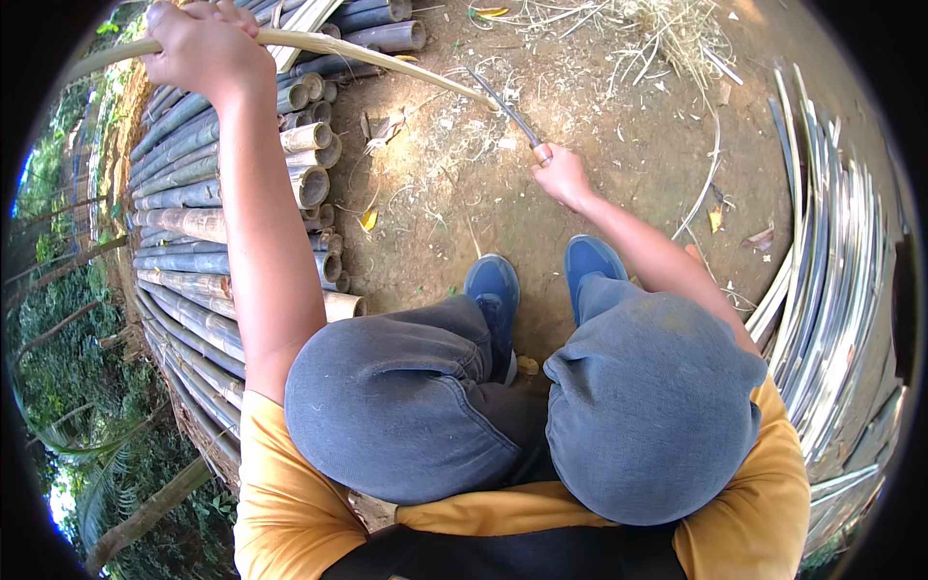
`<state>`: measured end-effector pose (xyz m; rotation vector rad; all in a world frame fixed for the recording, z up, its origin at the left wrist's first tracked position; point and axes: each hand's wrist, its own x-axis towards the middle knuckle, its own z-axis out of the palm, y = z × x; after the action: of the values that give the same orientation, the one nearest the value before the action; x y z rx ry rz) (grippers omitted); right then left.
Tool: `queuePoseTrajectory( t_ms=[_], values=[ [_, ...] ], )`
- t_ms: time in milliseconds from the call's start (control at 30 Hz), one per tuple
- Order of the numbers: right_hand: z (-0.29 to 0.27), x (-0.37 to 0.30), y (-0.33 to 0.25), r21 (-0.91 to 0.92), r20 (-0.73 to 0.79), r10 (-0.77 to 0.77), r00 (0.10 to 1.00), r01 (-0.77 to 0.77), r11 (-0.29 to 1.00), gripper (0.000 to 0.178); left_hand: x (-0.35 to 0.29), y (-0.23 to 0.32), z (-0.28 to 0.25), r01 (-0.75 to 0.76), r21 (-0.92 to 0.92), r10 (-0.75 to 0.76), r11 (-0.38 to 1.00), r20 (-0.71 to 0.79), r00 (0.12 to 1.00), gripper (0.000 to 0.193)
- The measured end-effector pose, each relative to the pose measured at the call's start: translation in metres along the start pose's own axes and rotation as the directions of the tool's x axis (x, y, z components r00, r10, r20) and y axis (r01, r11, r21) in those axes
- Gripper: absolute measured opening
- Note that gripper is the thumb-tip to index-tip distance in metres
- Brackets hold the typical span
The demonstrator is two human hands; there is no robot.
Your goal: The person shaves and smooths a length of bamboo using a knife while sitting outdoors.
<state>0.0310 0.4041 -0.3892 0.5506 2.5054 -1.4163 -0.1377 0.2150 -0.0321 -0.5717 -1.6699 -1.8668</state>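
- The left hand (pixel 211 50), out ahead of the person, has its grip wrapped round a pale bamboo strip (pixel 338 45) that stretches rightward above the ground (pixel 425 184).
- The right hand (pixel 564 177) grips a knife (pixel 522 127) by its handle, blade beside the strip's end — whether they touch, I can't tell.
- Bamboo poles (pixel 188 225) lie stacked at left — long thin slats (pixel 822 300) at right.

Bamboo poles (pixel 184 224) stacked, left of frame; pale strips (pixel 833 271) piled, right side; tangled shavings (pixel 677 34), upper right; yellow leaf (pixel 368 220), upper centre-left; green plants (pixel 58 338), far left.
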Motion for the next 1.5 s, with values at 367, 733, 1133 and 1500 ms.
queuePoseTrajectory(
  t_ms=[367, 733, 1133, 1500],
  values=[
    [0.016, -0.011, -0.002, -0.037, 0.053, 0.149, 0.987, -0.147, 0.988, 0.019, -0.006, 0.000, -0.021, 0.048, 0.003, -0.048, 0.999, -0.118, 0.992, 0.025],
    [0.020, -0.014, 0.004, 0.024, 0.085, 0.178, 0.980, -0.181, 0.983, 0.016, -0.012, 0.006, -0.029, 0.090, 0.073, -0.073, 0.993, -0.204, 0.976, 0.025],
    [0.045, -0.019, 0.005, 0.031, -0.019, 0.085, 0.996, -0.084, 0.996, 0.013, -0.009, 0.000, -0.045, 0.097, 0.082, -0.074, 0.992, -0.247, 0.966, 0.031],
    [0.035, -0.016, 0.034, 0.004, 0.012, 0.188, 0.982, -0.188, 0.982, 0.019, -0.007, -0.002, -0.041, 0.067, 0.108, -0.036, 0.992, -0.270, 0.962, 0.033]
  ],
)
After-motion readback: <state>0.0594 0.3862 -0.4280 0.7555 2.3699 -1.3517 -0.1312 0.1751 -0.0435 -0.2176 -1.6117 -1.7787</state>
